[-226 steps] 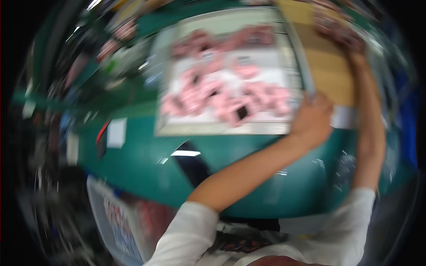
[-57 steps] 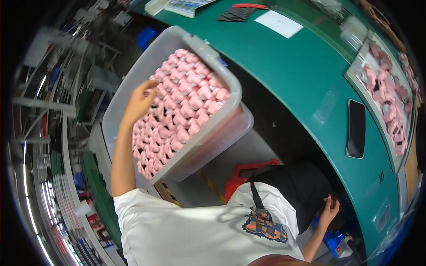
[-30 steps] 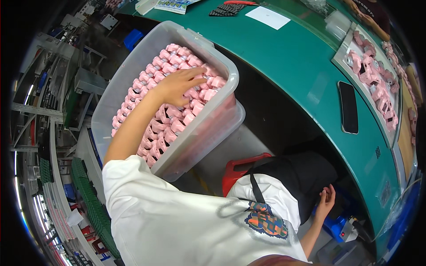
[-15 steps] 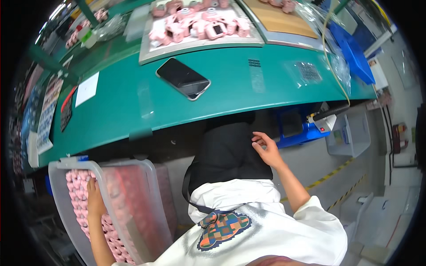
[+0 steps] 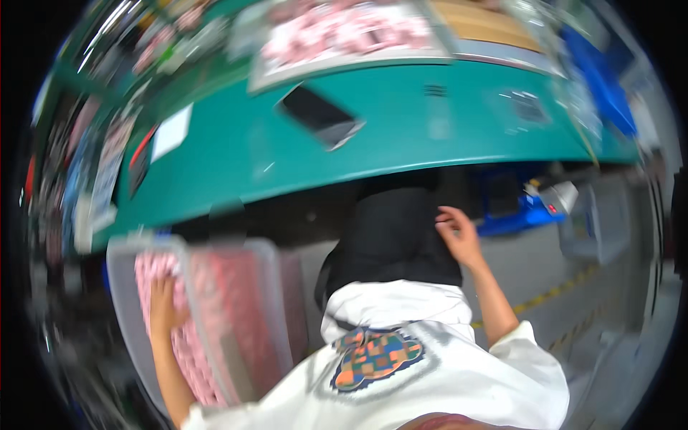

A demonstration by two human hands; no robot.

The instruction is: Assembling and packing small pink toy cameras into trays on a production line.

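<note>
My left hand (image 5: 166, 304) is down inside a clear plastic bin (image 5: 147, 242) at the lower left. Its fingers lie stretched over rows of small pink parts (image 5: 192, 358), with the thumb apart; motion blurs the fingertips, and I see nothing lifted. My right hand (image 5: 461, 236) hovers beside my right thigh, fingers loosely bent and apart, holding nothing. On the green workbench (image 5: 344, 140) ahead lies a dark phone (image 5: 319, 115). Behind it, a tray (image 5: 315, 77) carries several pink toy-camera-like pieces (image 5: 344, 36).
White paper (image 5: 172, 132) and a red-edged dark object (image 5: 141, 161) lie on the bench's left. Clear plastic bags and a blue bin (image 5: 598, 82) stand at the right end. Under the bench are a blue stool (image 5: 527, 213) and a translucent crate (image 5: 605, 226).
The whole view has shifted, so the scene sits further right and is blurred. My left hand stays in the bin, its thumb now showing apart. My right hand remains by my thigh.
</note>
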